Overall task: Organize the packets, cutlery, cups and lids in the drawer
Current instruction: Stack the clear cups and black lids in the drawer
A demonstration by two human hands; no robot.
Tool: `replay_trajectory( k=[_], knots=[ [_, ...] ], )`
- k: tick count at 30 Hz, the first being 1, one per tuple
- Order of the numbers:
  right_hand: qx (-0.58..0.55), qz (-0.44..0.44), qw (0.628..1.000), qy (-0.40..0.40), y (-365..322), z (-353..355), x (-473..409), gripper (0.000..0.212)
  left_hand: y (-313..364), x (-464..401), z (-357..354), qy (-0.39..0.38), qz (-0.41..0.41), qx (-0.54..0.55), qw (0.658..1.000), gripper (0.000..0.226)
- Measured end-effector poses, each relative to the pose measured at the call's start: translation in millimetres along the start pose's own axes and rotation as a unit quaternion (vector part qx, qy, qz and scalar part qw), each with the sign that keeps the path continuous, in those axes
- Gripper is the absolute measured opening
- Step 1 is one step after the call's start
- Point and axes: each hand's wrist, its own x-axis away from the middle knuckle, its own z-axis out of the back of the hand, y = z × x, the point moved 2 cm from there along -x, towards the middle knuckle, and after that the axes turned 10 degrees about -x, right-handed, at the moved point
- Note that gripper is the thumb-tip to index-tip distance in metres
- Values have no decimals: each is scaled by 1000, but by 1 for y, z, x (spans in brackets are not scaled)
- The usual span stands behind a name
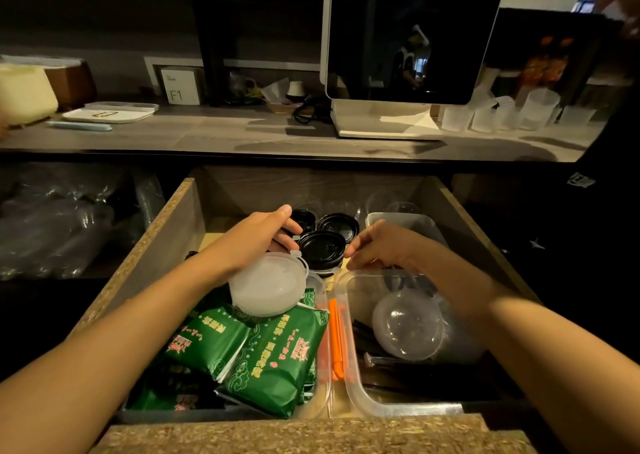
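Note:
The wooden drawer (166,232) is pulled open below the counter. My left hand (258,235) and my right hand (377,245) grip a stack of black lids (320,247) from either side at the drawer's middle. Two more black lid stacks (337,224) stand just behind. A frosted round container (266,285) lies under my left wrist, on top of green packets (273,353). Orange cutlery (335,336) lies in a clear bin beside them. A clear tub (356,384) at the right holds a clear dome lid (407,325) and dark cutlery.
A grey bin (377,218) and clear cups sit at the drawer's back right. On the counter above stand a white screen terminal (408,38), frosted cups (502,114), a white tray (110,112) and cables. Bagged clear cups fill the shelf at left.

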Motion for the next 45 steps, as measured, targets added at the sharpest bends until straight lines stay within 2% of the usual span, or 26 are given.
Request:
replay_trajectory(
  k=[7,12,15,17,21,22,24,26,28,31,36,40,43,45],
  knots=[
    [-51,-16,998,-22,-4,-1,2,18,-1,0,0,13,-10,0,1000,52],
    [79,-31,996,-16,-8,-12,5,28,-2,-2,0,18,-14,0,1000,52],
    [68,-21,997,-1,-6,-10,2,23,-2,-2,1,18,-17,5,1000,51],
    [24,9,999,32,-7,-5,2,22,-2,-1,1,22,-19,5,1000,50],
    [-32,113,980,158,-21,14,8,16,0,0,3,42,-43,-21,998,39],
    [-37,122,979,159,-24,17,9,16,1,1,2,42,-49,-29,997,36],
    [9,84,991,102,-23,9,7,15,2,2,1,36,-56,-41,997,35],
    [115,28,991,63,-14,-5,2,31,3,2,0,36,-54,-46,997,38],
    [182,4,981,68,-9,-11,-3,42,3,3,0,34,-52,-53,997,40],
    [209,-21,976,51,-11,-7,-2,36,3,2,-1,31,-51,-56,997,42],
    [303,-65,950,24,-8,-12,-3,42,1,2,-2,22,-44,-55,997,44],
    [243,-42,969,24,-8,-9,-1,48,0,2,-1,26,-41,-54,997,45],
    [118,-2,992,48,-9,6,4,41,0,3,0,28,-42,-55,997,45],
    [29,36,995,85,-14,17,10,44,2,4,0,29,-44,-53,997,43]
  ],
)
